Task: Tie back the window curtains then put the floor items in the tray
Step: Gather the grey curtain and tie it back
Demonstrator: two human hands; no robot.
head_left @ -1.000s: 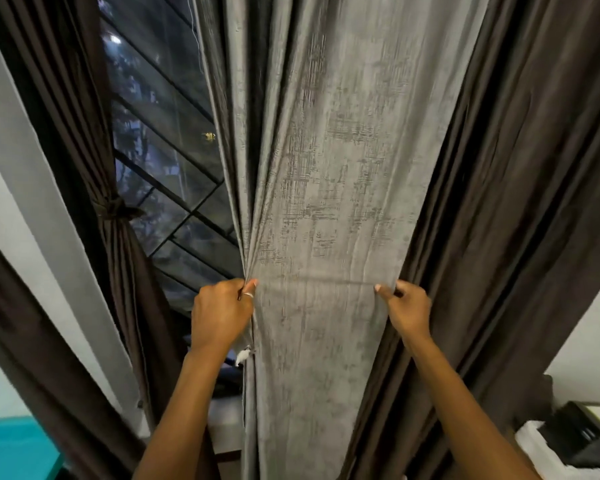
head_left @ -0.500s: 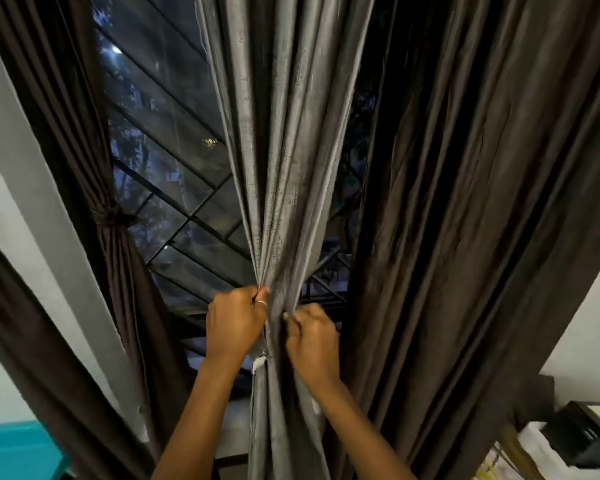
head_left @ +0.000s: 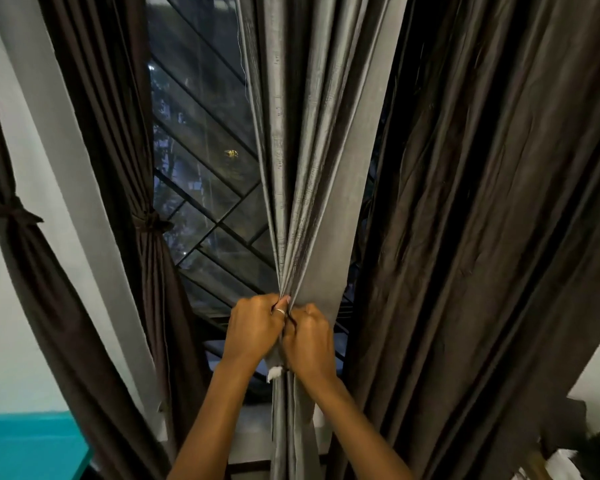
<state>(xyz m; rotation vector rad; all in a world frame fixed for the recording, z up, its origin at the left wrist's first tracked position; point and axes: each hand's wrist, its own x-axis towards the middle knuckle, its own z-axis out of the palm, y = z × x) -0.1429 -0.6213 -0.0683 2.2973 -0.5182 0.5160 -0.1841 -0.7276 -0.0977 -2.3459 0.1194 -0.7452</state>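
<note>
Grey curtain bunched tight, gripped in our left hand and right hand; tying is under way, and next we need a tie wrapped around it.

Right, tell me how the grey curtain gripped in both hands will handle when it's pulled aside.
Probably floppy: the grey curtain collapses into narrow pleats where the left hand and right hand grip it. It would likely fan out if released, since it spreads wide above the grip. Its smooth sheen suggests it may slip a little.
</note>
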